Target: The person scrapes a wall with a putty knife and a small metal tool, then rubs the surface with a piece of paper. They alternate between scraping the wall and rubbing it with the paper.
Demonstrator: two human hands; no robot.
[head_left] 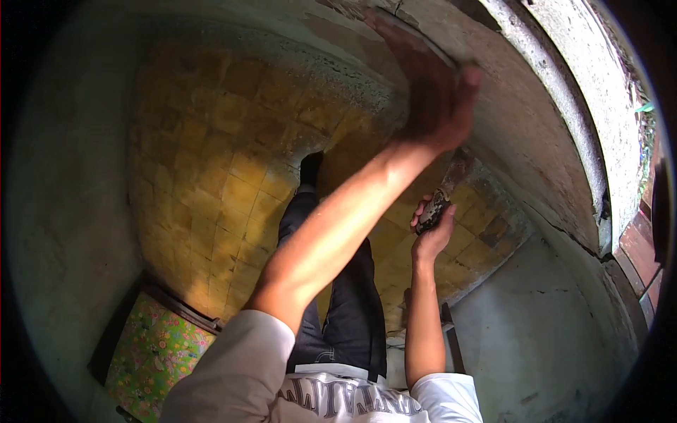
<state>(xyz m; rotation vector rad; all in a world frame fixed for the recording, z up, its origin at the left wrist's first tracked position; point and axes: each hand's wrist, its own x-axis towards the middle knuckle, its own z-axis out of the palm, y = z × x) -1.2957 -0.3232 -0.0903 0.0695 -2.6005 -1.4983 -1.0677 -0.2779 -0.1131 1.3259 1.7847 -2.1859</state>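
Observation:
My left hand (441, 106) is raised across the view against the wall (493, 88), slightly blurred. Its fingers and thumb are spread along a thin, flat grey piece (423, 40), held edge-on to the plaster; the hand hides most of it. Lower down, my right hand (438, 229) is closed round a dark, oblong piece crusted with pale material (431, 211). That piece is tilted upward, and its exact kind cannot be made out.
Worn yellow tiles (211, 190) cover the floor beneath my legs. A chair with a green floral seat (155, 338) stands at lower left. Cracked plaster walls (550, 317) close in on the right, and a pale ledge (585, 92) runs along the upper right.

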